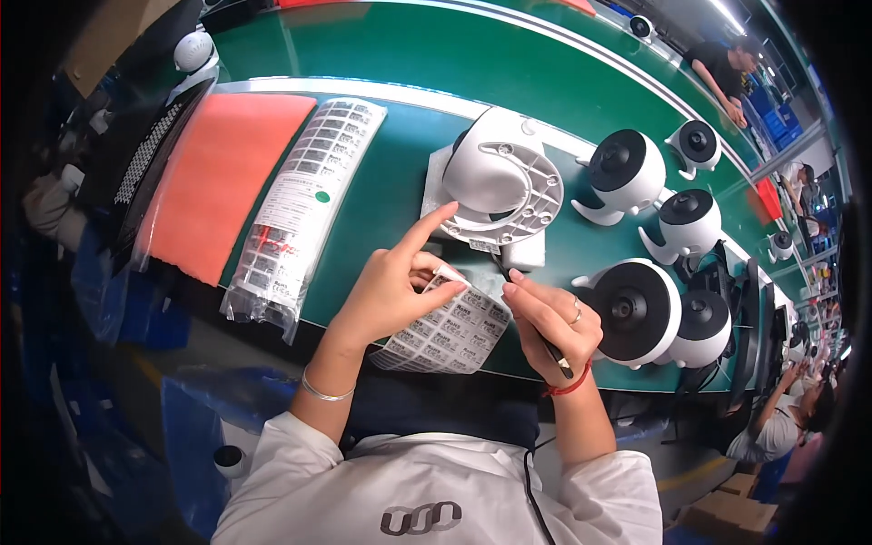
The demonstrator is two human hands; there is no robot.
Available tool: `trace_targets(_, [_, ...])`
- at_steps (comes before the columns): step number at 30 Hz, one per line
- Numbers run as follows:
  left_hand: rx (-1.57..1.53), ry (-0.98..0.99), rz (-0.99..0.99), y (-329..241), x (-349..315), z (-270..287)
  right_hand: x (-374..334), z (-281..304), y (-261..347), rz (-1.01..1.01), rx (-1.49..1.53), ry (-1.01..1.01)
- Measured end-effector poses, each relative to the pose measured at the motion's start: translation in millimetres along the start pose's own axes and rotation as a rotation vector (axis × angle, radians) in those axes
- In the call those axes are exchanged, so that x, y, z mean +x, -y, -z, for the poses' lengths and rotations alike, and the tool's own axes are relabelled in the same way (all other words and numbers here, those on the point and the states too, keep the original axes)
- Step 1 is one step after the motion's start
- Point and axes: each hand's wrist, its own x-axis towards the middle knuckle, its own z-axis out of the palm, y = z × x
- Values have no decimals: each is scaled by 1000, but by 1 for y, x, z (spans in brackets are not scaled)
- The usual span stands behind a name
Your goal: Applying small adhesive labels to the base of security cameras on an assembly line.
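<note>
Apparently labelling the camera (pixel 486 182), lying with base (pixel 547 173) exposed on the table (pixel 386 195), beyond the label sheet (pixel 454 341). Pinching that sheet with left fingers (pixel 418 236); gripping a slim tool (pixel 559 359) with right fingers (pixel 543 311), pointed near the base. Next, probably calling for steady, exact placement.

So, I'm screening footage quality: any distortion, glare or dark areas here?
Head view: edges of the green bench bow strongly; head view: plastic glints around the label pack, and a ceiling light glares, upper right; head view: corners fall to black.
</note>
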Motion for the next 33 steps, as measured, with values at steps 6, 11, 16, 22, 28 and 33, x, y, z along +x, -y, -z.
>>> trace_targets(6, [-27,-10,-27,7,2,-1,6,-1,-7,-20,16,71])
trace_targets(11, [-55,-23,-33,11,0,-3,5,-4,-11,-22,-8,99])
trace_targets(16, [-22,-30,-38,14,0,-3,5,-6,-14,-13,-20,114])
trace_targets(22, [-26,-37,-43,14,2,-4,7,-6,-14,-32,-7,112])
trace_targets(28, [-31,-34,-43,15,1,-5,4,-8,-18,1,-15,72])
trace_targets(33, [-22,-36,-44,16,0,-4,4,-8,-18,14,-8,70])
